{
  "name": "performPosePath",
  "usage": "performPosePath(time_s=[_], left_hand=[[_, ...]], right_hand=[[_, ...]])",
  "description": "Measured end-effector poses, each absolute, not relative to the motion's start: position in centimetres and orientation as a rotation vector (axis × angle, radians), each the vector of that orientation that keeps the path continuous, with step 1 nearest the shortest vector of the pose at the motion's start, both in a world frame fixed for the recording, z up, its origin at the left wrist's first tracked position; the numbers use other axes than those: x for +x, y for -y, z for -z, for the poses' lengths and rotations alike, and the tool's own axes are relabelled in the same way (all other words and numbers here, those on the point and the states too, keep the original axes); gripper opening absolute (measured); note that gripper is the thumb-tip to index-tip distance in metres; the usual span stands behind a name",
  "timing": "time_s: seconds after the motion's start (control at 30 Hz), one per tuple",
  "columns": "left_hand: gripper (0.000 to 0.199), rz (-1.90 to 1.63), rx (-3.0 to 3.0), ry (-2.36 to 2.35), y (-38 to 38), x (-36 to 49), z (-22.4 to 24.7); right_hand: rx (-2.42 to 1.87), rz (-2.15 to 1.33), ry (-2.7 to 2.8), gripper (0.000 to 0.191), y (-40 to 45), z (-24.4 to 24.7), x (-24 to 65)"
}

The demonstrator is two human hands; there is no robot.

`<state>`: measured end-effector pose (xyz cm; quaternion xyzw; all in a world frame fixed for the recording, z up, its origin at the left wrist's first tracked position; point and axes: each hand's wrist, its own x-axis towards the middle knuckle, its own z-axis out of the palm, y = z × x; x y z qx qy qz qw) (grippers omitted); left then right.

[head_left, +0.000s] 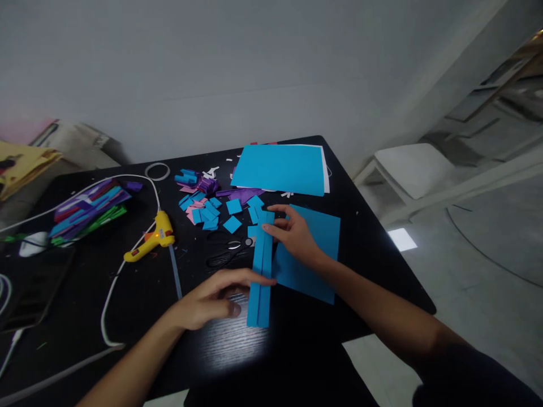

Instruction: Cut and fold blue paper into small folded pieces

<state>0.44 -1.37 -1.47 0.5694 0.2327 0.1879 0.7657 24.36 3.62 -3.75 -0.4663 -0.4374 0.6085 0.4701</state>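
Note:
A long folded blue paper strip (260,302) lies on the black table, pointing away from me. My right hand (292,233) pinches its far end between thumb and fingers. Across the strip's middle rests the stretched index finger of my left hand (216,297), its thumb apart and beside the strip. Under my right forearm is a blue sheet (316,249). Black scissors (229,257) lie left of the strip, partly covered by it. Small blue squares (233,224) are scattered beyond the scissors.
A yellow glue gun (155,237) with a white cable lies on the left. Behind it is a pile of coloured strips (91,209). A large blue sheet (280,168) over white paper lies at the back. A white stool (411,169) stands at the right.

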Motion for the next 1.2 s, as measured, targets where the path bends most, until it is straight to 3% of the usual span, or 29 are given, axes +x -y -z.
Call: performPosePath(time_s=[0.07, 0.23, 0.37, 0.5, 0.67, 0.83, 1.07, 1.2], left_hand=[[0.056, -0.431, 1.244, -0.513, 1.4, 0.3, 1.7], [0.053, -0.539, 1.345, -0.556, 1.3, 0.6, 1.7], [0.051, -0.598, 1.378, -0.572, 1.2, 0.9, 1.5], [0.043, -0.649, 1.385, -0.650, 1.4, 1.0, 1.3], [0.030, -0.827, 1.397, -0.851, 1.6, 1.3, 1.8], [0.025, -0.933, 1.309, -0.977, 1.6, 1.4, 2.4], [0.027, -0.946, 1.170, -0.944, 1.5, 1.9, 2.4], [0.039, -1.110, 1.100, -0.970, 1.2, 2.1, 2.1]], right_hand=[[-1.110, -1.485, 1.095, 0.052, -3.4, 3.7, 24.2], [-1.043, -1.520, 1.193, 0.029, -3.1, 3.8, 24.0], [-1.050, -1.521, 1.243, 0.037, -2.8, 4.1, 23.7], [-1.068, -1.530, 1.293, 0.032, -2.6, 4.3, 23.5], [-0.953, -1.744, 1.307, 0.044, -2.1, 3.9, 23.5], [-0.855, -1.653, 1.488, 0.026, -1.6, 3.8, 23.5], [-0.871, -1.636, 1.505, 0.039, -1.1, 3.9, 23.2], [-0.958, -1.485, 1.579, 0.016, -0.7, 4.2, 22.6]])
